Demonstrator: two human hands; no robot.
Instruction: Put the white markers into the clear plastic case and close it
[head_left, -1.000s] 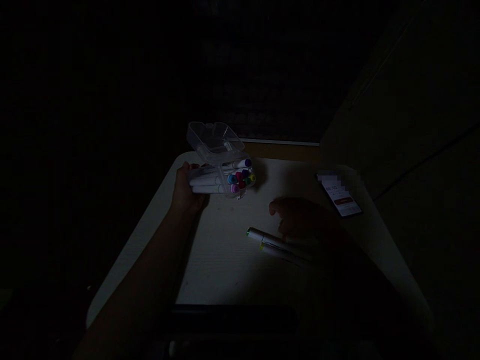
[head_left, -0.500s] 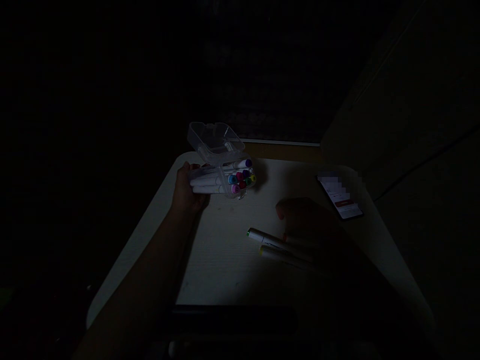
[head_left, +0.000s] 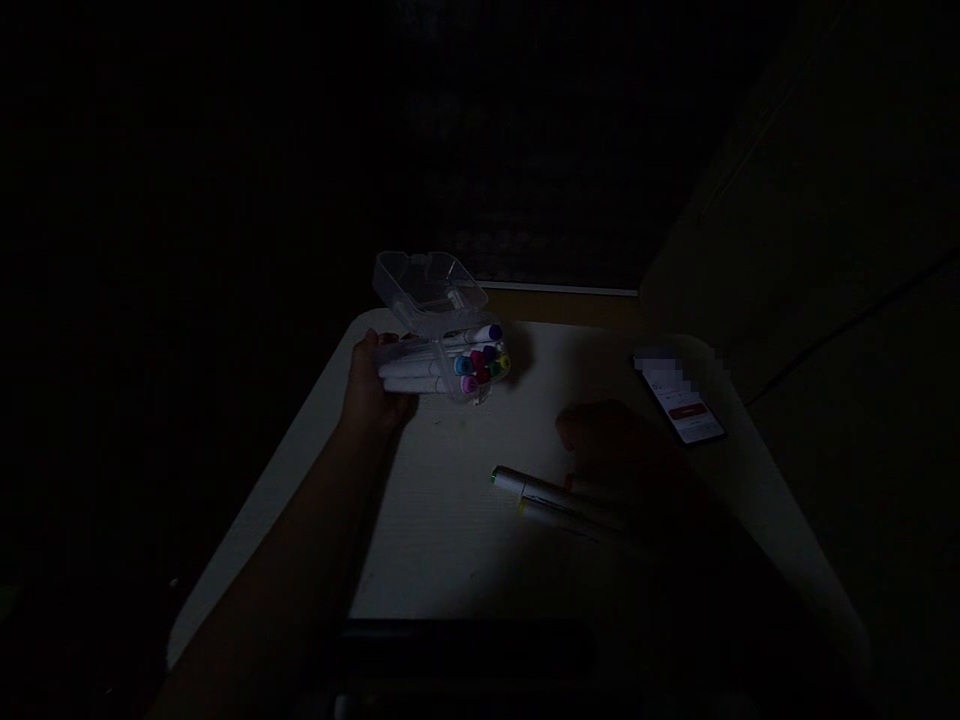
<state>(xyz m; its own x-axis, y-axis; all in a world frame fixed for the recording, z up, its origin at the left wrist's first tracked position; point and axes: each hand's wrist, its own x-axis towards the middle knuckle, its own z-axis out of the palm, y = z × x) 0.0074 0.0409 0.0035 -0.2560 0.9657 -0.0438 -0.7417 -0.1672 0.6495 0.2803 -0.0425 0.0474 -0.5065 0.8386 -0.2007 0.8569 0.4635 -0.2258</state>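
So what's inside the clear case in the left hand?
The clear case, lid open, holds white markers with coloured caps facing out. Their exact count is hidden; the left hand covers the far ends.

Open clear marker case point(head_left: 442, 345) tilted; two markers point(head_left: 559, 500) lie flat.

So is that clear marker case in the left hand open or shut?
Open. The clear marker case, held by the left hand, has its lid swung up, and the coloured marker caps show at its open end.

Room lying in near darkness. Pale counter point(head_left: 450, 540) with rounded corners catching the only light; a wooden strip point(head_left: 559, 302) showing along its far edge.
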